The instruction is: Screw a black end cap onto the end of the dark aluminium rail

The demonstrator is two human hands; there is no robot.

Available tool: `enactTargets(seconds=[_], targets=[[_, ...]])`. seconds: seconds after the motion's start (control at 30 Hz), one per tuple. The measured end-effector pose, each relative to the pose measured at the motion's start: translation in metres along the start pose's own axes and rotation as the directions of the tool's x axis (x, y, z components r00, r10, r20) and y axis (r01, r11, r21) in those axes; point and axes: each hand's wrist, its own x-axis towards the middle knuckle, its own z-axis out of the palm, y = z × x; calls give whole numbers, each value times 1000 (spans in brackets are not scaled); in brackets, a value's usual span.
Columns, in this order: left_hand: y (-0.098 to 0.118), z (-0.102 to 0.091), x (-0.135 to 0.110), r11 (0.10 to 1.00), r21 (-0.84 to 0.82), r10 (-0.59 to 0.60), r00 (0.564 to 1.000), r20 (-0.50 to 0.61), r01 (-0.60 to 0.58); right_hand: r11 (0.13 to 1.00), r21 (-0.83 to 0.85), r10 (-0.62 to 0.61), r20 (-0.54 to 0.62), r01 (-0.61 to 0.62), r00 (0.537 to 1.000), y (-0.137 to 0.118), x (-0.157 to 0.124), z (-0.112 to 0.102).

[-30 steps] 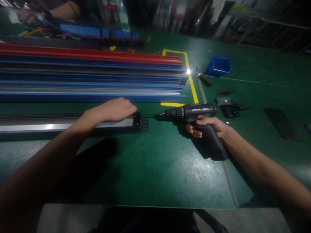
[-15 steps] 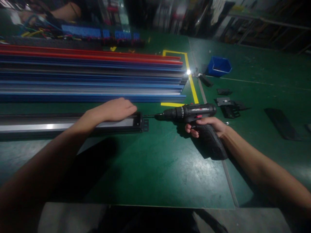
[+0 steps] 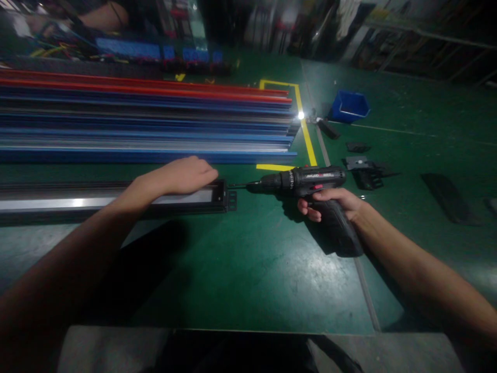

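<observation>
Head view: we held the drill, right hand's fingers curled round its grip, bit at the end of the rail on the table. Our left hand covered the rail, grip unclear; straight alignment seemed wise.

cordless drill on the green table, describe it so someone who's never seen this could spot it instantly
On the green table, find the long black-edged channel under the left hand. Past its right end, the right hand grips the cordless drill, bit pointing at the channel. Unlike the loose black parts nearby, it is pistol-shaped with a red switch.
</observation>
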Motion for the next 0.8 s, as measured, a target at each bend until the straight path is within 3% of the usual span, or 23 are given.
enactTargets(seconds=[0.8], targets=[[1, -1, 0, 1000, -12, -27, 999, 17, 28, 999, 42, -10, 3, 10, 1000, 0, 1, 4]])
